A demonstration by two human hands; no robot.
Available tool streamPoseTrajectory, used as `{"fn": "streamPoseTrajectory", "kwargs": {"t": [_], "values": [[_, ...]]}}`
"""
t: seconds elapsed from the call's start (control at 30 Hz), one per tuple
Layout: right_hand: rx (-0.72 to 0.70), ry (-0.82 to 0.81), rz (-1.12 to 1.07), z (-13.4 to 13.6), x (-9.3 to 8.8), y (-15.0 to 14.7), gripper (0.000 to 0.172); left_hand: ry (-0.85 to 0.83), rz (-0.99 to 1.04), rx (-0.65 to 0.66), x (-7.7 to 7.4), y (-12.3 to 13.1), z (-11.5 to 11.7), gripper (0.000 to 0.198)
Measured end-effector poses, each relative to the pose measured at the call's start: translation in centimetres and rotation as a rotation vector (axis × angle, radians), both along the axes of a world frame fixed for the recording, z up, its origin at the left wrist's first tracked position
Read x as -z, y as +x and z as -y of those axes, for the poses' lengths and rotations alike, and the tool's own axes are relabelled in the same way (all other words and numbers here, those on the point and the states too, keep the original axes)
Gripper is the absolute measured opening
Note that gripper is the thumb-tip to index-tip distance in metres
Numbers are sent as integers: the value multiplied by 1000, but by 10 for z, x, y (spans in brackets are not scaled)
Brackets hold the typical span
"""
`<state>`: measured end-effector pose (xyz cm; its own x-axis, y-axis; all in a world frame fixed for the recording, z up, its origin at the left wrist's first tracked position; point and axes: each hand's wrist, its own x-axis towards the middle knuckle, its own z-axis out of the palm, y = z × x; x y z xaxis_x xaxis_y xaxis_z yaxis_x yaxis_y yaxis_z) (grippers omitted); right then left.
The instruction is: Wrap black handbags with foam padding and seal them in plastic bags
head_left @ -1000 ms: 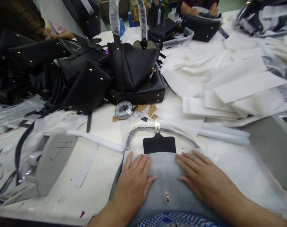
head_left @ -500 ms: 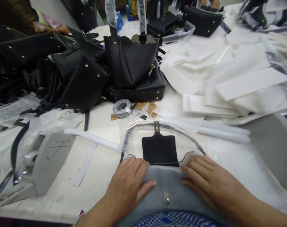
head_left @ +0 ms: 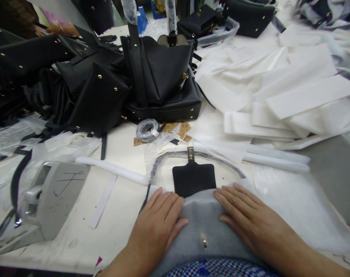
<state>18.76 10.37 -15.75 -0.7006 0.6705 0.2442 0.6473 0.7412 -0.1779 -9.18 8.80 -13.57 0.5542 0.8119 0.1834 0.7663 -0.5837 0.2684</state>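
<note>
Head view: a grey sheet [head_left: 199, 217] lies at the lower centre of the frame, its far edge crossing the near end of a black tab [head_left: 194, 177] with a metal buckle [head_left: 190, 154] at its tip, while a wrapped handle [head_left: 155, 165] arches around the tab on the white surface [head_left: 72, 219]. The step in hand looks like pressing or smoothing the sheet along that edge; doing it well likely calls for even weight from both sides, flat fingers, and strokes outward from the middle so that no crease forms, with little pressure near the small gold fitting [head_left: 204, 241]. As for the grip, the left hand [head_left: 160, 220] rests palm down on the sheet, fingers extended and nearly side by side, thumb spread toward the middle. The right hand [head_left: 246, 213] mirrors it across the sheet. Both touch the sheet and neither appears to pinch anything; what lies beneath the palms cannot be told.
</note>
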Motion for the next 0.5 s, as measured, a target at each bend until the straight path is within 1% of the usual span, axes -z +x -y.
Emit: {"fn": "streamPoseTrajectory", "kwargs": {"t": [0.1, 0.17, 0.23, 0.3, 0.37, 0.43, 0.5], "values": [[-7, -21, 16, -2, -1, -3, 36, 1, -82, -21, -1, 2, -2, 41], [0, -52, 11, -5, -6, -5, 35, -2, -118, -27, -2, 2, -3, 44], [16, -102, -2, -8, -10, -7, 33, 32, -128, -47, -2, 0, -5, 47], [15, -153, -1, -10, -13, -8, 29, 88, -106, -58, -1, -1, -6, 46], [5, -185, 17, -12, -13, -8, 28, 101, -58, -17, 2, 0, -7, 37], [11, -236, 39, -14, -12, -9, 29, 9, -36, 34, 6, 4, -8, 29], [32, -324, 66, -17, -12, -9, 27, -156, -71, 33, 7, 8, -11, 30]]}}
